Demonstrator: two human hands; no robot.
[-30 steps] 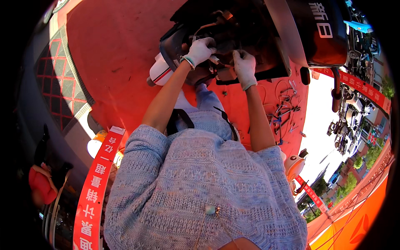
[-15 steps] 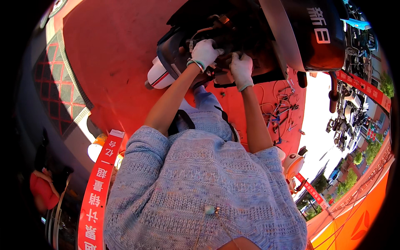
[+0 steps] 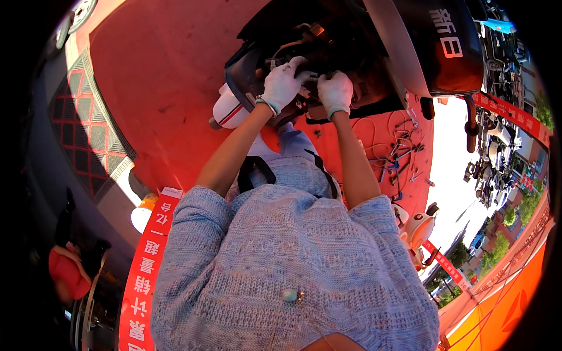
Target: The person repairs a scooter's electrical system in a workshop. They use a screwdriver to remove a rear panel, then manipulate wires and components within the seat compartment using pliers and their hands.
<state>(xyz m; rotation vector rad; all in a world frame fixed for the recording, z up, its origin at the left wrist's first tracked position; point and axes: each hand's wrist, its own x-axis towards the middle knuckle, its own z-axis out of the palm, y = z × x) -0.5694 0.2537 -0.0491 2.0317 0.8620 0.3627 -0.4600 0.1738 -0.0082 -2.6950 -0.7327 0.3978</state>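
Observation:
In white gloves, both my hands are among the dark wiring inside an open black body panel of a scooter (image 3: 410, 52). My left hand (image 3: 283, 86) has curled fingers near a pale cable and a white connector (image 3: 304, 91); what is between its fingertips is hidden. Just right of it, my right hand (image 3: 334, 92) is closed, fingertips turned into the cavity on something too small to name. Above the hands is a brass-coloured part (image 3: 317, 30). A white rounded piece with a red stripe (image 3: 228, 110) sits left of my left wrist.
Tools and hoses (image 3: 398, 158) lie on the red mat (image 3: 140, 70) at right. A black-red grating (image 3: 82, 128) is at left, a red banner (image 3: 149, 251) below it. A seated person in red (image 3: 67, 269) is at lower left; parked scooters (image 3: 489, 169) are at far right.
My right hand has moved a little left, closer to my left hand. My left hand has shifted slightly and stays at the wiring, fingers still curled.

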